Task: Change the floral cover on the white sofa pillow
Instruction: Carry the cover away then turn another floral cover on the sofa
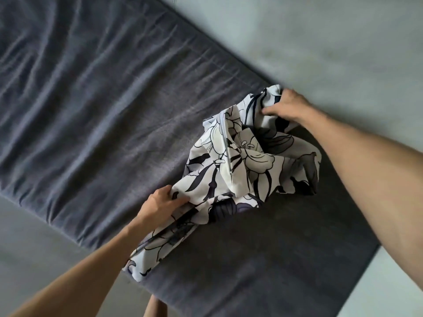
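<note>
Open grey cushion (91,99) left of crumpled floral cover (240,161); pale floor (343,42) beyond, probably unobstructed.

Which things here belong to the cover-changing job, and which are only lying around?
Belongs to the job:
- floral cover, crumpled, with its zipper
- left hand and right hand, both gripping it

Only around:
- grey sofa cushion
- pale floor

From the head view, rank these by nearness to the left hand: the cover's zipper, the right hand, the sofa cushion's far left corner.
Measured from the left hand, gripping the floral cover at its near left edge:
1. Zipper, mid-cover, up and right of it.
2. Right hand, gripping the cover's far right corner.
3. Far left corner of the sofa cushion, top left.
</note>
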